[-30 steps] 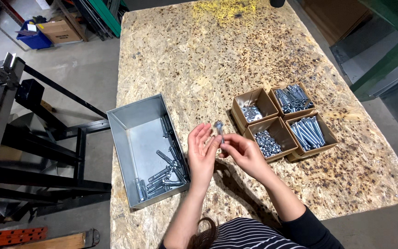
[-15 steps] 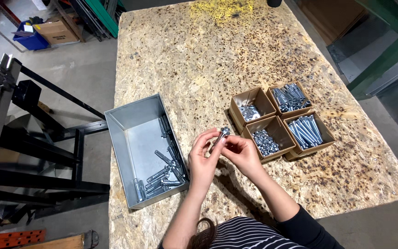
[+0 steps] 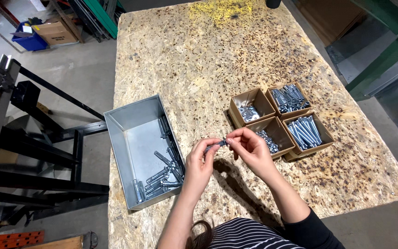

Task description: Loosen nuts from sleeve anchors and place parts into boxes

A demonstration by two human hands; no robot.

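Holding a small grey bolt (image 3: 217,145) between them, both hands sit over the near middle of the chipboard table (image 3: 199,60). Left hand (image 3: 199,162): fingers curled, tips pinched on the bolt's left end. Right hand (image 3: 250,148): thumb and forefinger closed on the right end. Only a short piece of the bolt shows between the fingertips; whether a nut or washer is on it cannot be made out.

Left of the hands: open grey metal bin (image 3: 132,138), touching the table's left edge. Finished-looking bolts (image 3: 164,168) lie heaped along its right wall and near corner; the left hand covers part of the heap.

Right of the hands: four small cardboard boxes set together in a square.
- far left box (image 3: 250,107): small flat silver parts, too small to tell apart.
- far right box (image 3: 290,98): bolts.
- near left box (image 3: 275,134): small silver parts, partly hidden behind the right hand's fingers.
- near right box (image 3: 307,133): long bolts lying side by side.

Near edge of frame cuts off the person's striped top (image 3: 249,235) and dark sleeve. Black steel frame (image 3: 33,138) stands on the floor at left, cropped by the frame edge.
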